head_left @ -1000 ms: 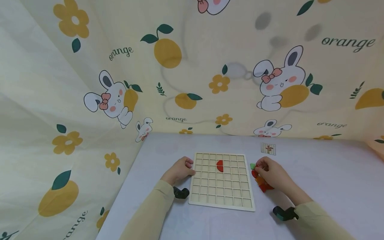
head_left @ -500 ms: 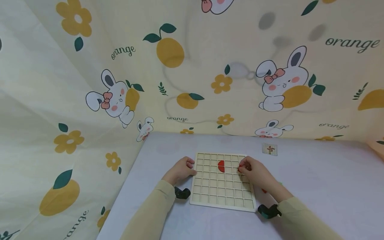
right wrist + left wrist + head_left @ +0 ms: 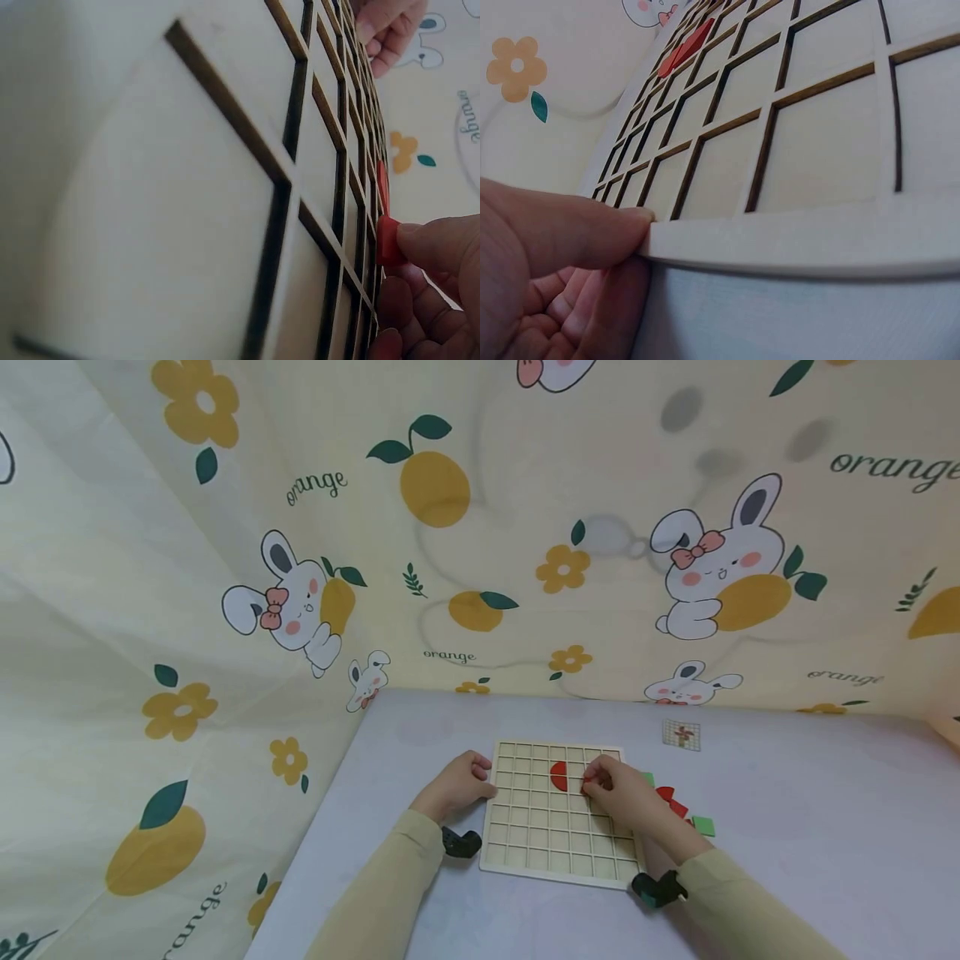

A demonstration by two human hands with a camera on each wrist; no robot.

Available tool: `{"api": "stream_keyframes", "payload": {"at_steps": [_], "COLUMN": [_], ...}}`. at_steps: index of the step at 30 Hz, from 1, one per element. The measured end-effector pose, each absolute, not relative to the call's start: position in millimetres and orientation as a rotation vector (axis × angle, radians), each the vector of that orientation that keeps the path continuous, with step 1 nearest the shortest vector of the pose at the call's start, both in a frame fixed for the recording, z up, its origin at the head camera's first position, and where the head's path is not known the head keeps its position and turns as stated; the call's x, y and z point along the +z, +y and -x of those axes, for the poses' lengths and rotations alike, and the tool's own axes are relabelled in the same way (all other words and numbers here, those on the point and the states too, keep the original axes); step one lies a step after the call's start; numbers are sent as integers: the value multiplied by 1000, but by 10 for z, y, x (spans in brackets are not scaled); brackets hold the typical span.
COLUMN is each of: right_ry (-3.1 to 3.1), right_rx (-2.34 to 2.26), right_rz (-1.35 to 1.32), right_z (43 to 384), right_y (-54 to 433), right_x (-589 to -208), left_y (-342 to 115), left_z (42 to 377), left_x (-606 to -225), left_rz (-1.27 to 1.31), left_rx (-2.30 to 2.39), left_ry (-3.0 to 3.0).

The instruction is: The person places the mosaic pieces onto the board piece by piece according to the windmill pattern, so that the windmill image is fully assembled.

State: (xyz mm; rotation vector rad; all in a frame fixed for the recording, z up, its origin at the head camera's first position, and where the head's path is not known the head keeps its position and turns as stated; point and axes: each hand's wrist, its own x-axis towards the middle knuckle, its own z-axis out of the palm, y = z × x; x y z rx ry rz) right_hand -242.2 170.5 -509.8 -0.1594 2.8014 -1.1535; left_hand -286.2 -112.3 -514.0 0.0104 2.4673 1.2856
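A pale wooden grid board (image 3: pixel 547 853) lies on the table, its squares framed by thin raised ridges. Two red pieces (image 3: pixel 559 776) make a half-circle in its upper middle cells. My left hand (image 3: pixel 455 783) holds the board's left edge; in the left wrist view the thumb (image 3: pixel 607 232) is on the rim with curled fingers below it. Over the board's upper right part, my right hand (image 3: pixel 626 797) pinches a small red piece (image 3: pixel 388 241) between thumb and fingers, just right of the half-circle. Its full shape is hidden by the fingers.
Right of the board lie loose red pieces (image 3: pixel 677 807) and green pieces (image 3: pixel 702 826), partly covered by the right forearm. A small pattern card (image 3: pixel 682 735) with a red pinwheel lies behind them. A printed cloth (image 3: pixel 480 552) hangs behind the table.
My right hand has moved left from the loose pieces onto the board with a red piece, close to the half-circle. The left hand stays at the edge. The view has shifted slightly.
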Motion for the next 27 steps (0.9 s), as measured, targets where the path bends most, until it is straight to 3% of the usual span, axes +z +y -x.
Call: {"api": "stream_keyframes", "payload": {"at_steps": [27], "right_ry": [2824], "right_rx": [-1094], "right_rz": [204], "right_z": [2476], "right_y": [1657], "right_x": [-5165], "left_y": [-1094], "left_z": [2851], "left_x": [-5131], "left_rz": [25], "left_rx": [1258], "left_ry": [2488]}}
